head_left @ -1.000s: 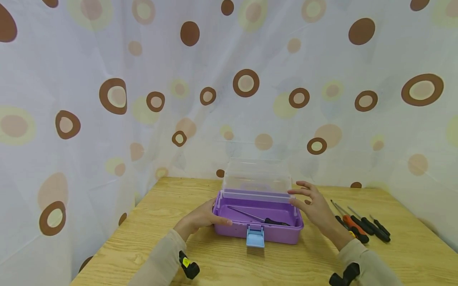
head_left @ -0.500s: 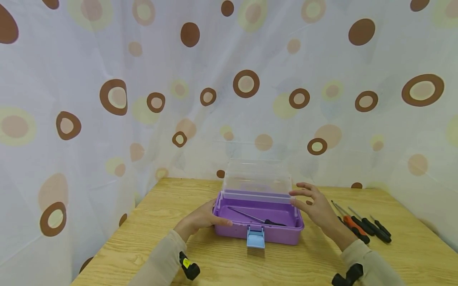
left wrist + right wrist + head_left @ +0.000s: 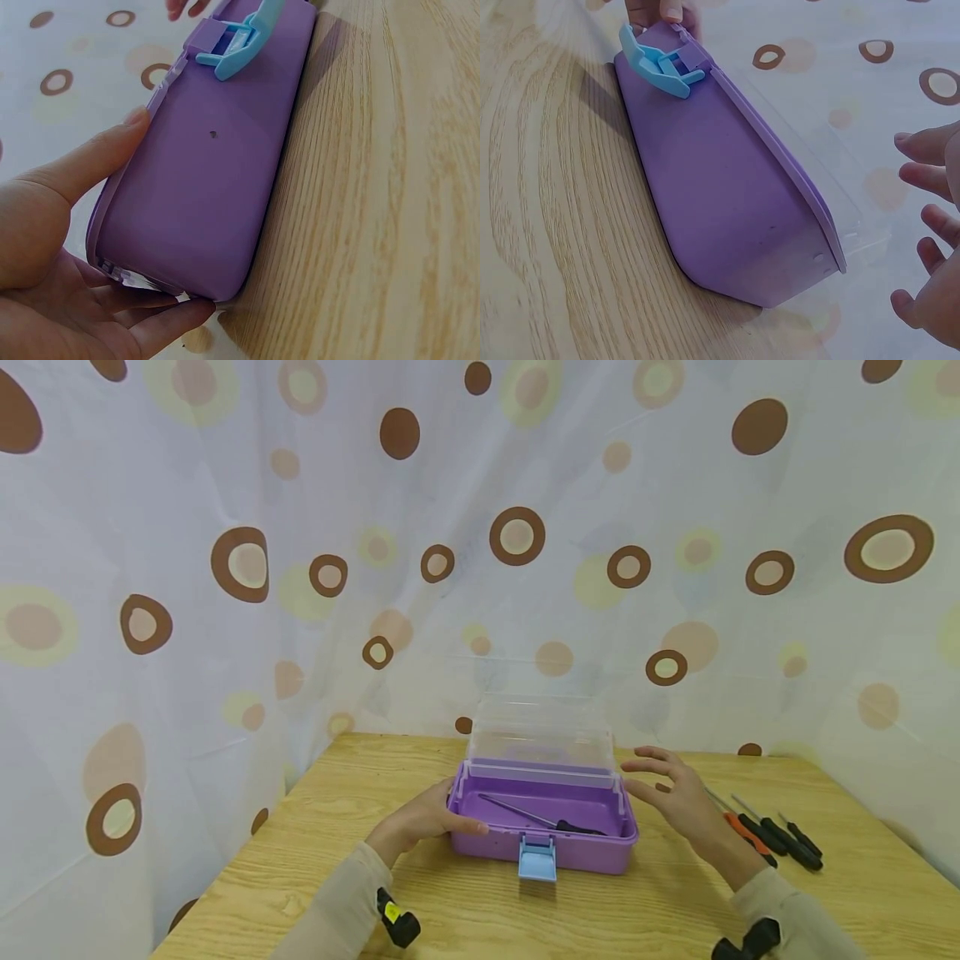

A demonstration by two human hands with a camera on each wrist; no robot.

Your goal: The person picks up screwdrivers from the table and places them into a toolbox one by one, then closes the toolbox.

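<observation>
A purple plastic toolbox [image 3: 585, 857] stands on the wooden table with its clear lid [image 3: 540, 745] tipped back. One screwdriver [image 3: 573, 827], black-handled, lies inside it. The pale blue latch [image 3: 537, 862] hangs out at the front. My left hand [image 3: 420, 820] grips the box's left end, thumb along the front rim and fingers at the end wall, as the left wrist view shows. Just beyond the right end hovers my right hand [image 3: 681, 797], fingers spread and holding nothing. In the right wrist view a gap separates that hand [image 3: 937, 247] from the box [image 3: 727, 187].
Several screwdrivers lie side by side on the table at the right, among them an orange-and-black one [image 3: 742, 835] and a black one [image 3: 797, 852]. My right forearm partly covers this group. A dotted curtain [image 3: 570, 610] hangs behind the table and along its left.
My right hand has drawn away from the box's right rim, slightly to the right. My left hand and the box stay where they were.
</observation>
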